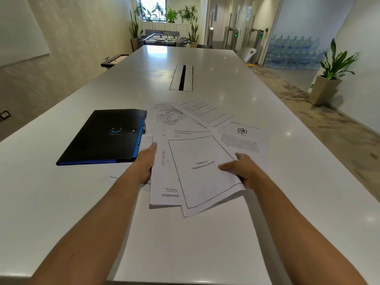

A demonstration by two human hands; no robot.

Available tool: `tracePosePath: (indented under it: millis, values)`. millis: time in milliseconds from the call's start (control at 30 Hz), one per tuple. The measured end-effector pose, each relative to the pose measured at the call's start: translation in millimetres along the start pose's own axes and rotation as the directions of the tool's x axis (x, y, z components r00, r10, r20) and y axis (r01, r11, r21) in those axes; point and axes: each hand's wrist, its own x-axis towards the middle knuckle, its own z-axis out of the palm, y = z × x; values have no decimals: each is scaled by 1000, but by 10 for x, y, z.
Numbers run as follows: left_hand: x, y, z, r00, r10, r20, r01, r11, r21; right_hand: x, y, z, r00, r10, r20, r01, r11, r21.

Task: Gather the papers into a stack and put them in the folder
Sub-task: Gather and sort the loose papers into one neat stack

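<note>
Head view looks down a long white desk (pixel 61 202) with a cable slot (pixel 182 78) set in its middle; potted plants (pixel 333 64), a foosball table (pixel 162 39) and stacked water bottles (pixel 294 52) stand well beyond its far end. Nothing lies between the hands and the sheets.

A black folder (pixel 102 136) with blue edging lies shut and flat on the desk, just left of the papers, its right edge touching or overlapping a few sheets. The papers (pixel 185 124) are white printed sheets, fanned out unevenly: a diagram page (pixel 168 117), a text page (pixel 205 113) and a logo page (pixel 242 138) lie flat farther off. Nearer, a loose bunch topped by a bordered title page (pixel 203 171) is lifted off the desk at its near edge.

The left hand (pixel 146 163) presses against the bunch's left edge, fingers straight. The right hand (pixel 242 169) grips the right edge, thumb on top, fingers curled beneath.
</note>
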Motion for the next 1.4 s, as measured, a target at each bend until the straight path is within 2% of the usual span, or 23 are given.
tracePosePath:
  millis: [67, 167, 300, 367, 433, 500, 567, 600, 667, 733, 800, 900, 1000, 1067, 1133, 1233, 1300, 1400]
  values:
    - [-1, 16, 4, 1000, -13, 25, 11, 997, 70, -19, 34, 87, 999, -24, -34, 19, 990, -139]
    - [-4, 0, 6, 998, 70, -1, -65, 936, 347, -11, 62, 198, 991, -95, -90, 53, 918, -393]
    - [-4, -11, 6, 991, 130, 35, -133, 898, 420, -9, -14, 324, 984, -170, -56, 87, 725, -683]
    - [-18, -24, 34, 985, 162, 50, -167, 880, 445, -20, -41, 366, 982, -183, -45, 90, 665, -741]
    - [-66, -41, 53, 976, 206, 63, -215, 895, 390, -22, -35, 363, 977, -207, -58, 93, 651, -753]
    - [-143, -40, 43, 960, 259, 104, -278, 918, 284, 6, -24, 339, 968, -241, -72, 111, 665, -738]
    - [-217, 12, 14, 937, 311, 161, -340, 918, 204, 42, -58, 297, 957, -267, -116, 123, 732, -670]
    - [-262, 58, 2, 923, 331, 196, -367, 910, 192, 52, -92, 273, 956, -256, -143, 131, 809, -573]
    - [-353, 167, -9, 888, 376, 266, -430, 883, 187, 53, -162, 224, 971, -199, -128, 164, 956, -243]
    - [-457, 296, 13, 843, 440, 309, -513, 831, 217, 59, -204, 156, 985, -175, 1, 175, 983, 55]
    - [-561, 441, 69, 794, 512, 328, -599, 751, 279, 46, -264, 129, 971, -229, 64, 210, 953, 221]
    - [-676, 619, 194, 719, 620, 315, -695, 644, 319, -6, -497, 104, 902, -422, -95, 432, 878, 204]
    - [-764, 720, 336, 651, 726, 219, -756, 597, 269, -123, -782, 42, 736, -647, -200, 674, 729, 120]
    - [-801, 776, 418, 603, 777, 183, -793, 557, 248, -226, -946, -11, 644, -728, -236, 758, 650, 61]
    - [-848, 834, 492, 569, 804, 171, -818, 534, 213, -301, -1036, -62, 589, -772, -238, 800, 599, 36]
    - [-875, 852, 576, 546, 819, 175, -837, 530, 134, -332, -1020, -113, 602, -774, -196, 785, 618, -32]
    - [-832, 792, 612, 571, 797, 194, -821, 559, 120, -291, -896, -113, 654, -738, -167, 743, 668, -40]
    - [-726, 632, 663, 620, 758, 203, -784, 607, 127, -226, -696, -97, 705, -681, -200, 694, 720, -5]
